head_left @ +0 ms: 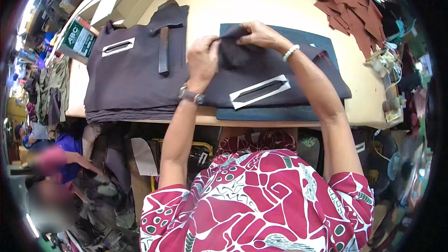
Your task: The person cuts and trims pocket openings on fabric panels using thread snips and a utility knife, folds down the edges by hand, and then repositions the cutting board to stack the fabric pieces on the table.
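Note:
My left hand (203,60) is closed, its fingertips pinching the raised upper edge of a dark brown fabric piece (289,65). Beside it, my right hand (261,35) is also closed on a bunched fold of that same edge. A white strip (236,103) with a dark slit-like band lies across the lower part of the piece. Beneath the fabric is a dark blue-grey board (275,115). Left of my left hand, a hammer (163,51) rests on a stack of dark fabric (135,79), whose top piece bears another white strip (105,52). The fingertips are partly hidden in the cloth.
Reddish-brown fabric scraps (350,4) are heaped at the table's back right. A green-and-white ABC box (78,39) and an open cardboard box (128,7) stand at the back left. A small machine part (389,74) sits at the right edge. Other people (51,163) are at lower left.

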Demonstrator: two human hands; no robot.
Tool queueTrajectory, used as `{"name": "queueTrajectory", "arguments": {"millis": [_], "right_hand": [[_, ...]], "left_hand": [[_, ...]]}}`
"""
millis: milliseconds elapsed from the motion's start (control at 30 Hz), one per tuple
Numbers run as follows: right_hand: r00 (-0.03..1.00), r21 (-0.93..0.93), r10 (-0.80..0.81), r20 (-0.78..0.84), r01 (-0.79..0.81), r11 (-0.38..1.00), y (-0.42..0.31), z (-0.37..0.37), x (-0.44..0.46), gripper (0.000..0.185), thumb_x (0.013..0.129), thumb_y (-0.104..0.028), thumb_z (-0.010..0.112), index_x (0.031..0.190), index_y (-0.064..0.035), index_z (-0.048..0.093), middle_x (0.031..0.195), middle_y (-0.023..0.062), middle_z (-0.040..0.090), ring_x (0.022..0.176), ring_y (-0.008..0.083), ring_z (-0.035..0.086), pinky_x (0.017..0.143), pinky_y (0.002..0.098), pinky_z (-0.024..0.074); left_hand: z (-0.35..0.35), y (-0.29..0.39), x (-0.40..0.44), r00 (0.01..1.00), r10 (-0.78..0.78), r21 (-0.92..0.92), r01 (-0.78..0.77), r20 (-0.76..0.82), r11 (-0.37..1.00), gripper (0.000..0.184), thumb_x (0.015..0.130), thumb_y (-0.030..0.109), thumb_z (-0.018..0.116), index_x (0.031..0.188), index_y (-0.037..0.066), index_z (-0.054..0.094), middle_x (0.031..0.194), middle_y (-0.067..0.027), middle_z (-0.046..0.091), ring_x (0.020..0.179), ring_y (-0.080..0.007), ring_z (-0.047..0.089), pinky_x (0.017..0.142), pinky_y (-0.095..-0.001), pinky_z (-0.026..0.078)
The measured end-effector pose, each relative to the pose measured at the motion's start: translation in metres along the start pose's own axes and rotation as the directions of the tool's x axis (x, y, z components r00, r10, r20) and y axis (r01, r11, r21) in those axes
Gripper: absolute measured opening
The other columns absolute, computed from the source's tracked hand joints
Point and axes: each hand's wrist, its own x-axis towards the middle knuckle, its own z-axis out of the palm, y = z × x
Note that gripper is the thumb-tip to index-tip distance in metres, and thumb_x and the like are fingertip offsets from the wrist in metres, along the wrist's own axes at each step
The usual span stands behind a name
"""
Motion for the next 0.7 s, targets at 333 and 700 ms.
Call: {"name": "queueTrajectory", "arguments": {"millis": [333, 700], "right_hand": [[0.885, -0.372, 0.016, 0.466, 0.180, 0.910, -0.032, -0.023, -0.037, 0.022, 0.066, -0.010, 0.055, 0.083, -0.0005, 0.066, 0.075, 0.0212, 0.063, 0.072, 0.0346, 0.062, 0.067, 0.0413, 0.0488], [0.966, 0.261, 0.218, -0.141, -0.176, 0.949, -0.018, -0.086, 0.091, 0.024, 0.087, -0.018, 0.046, 0.092, -0.0007, 0.062, 0.070, 0.0097, 0.065, 0.057, 0.0173, 0.062, 0.051, 0.0306, 0.0485]], "left_hand": [[-0.212, -0.007, -0.020, 0.931, -0.285, 0.001, 0.293, -0.229, 0.956, 0.011, 0.083, 0.004, 0.064, 0.090, -0.005, 0.065, 0.078, -0.0029, 0.063, 0.073, -0.0070, 0.054, 0.068, -0.0215, 0.043], [-0.221, -0.103, 0.109, 0.941, -0.320, 0.646, 0.178, 0.108, 0.742, 0.029, 0.083, 0.033, 0.056, 0.089, 0.009, 0.071, 0.089, -0.0144, 0.066, 0.086, -0.0309, 0.063, 0.080, -0.0370, 0.047]]}}
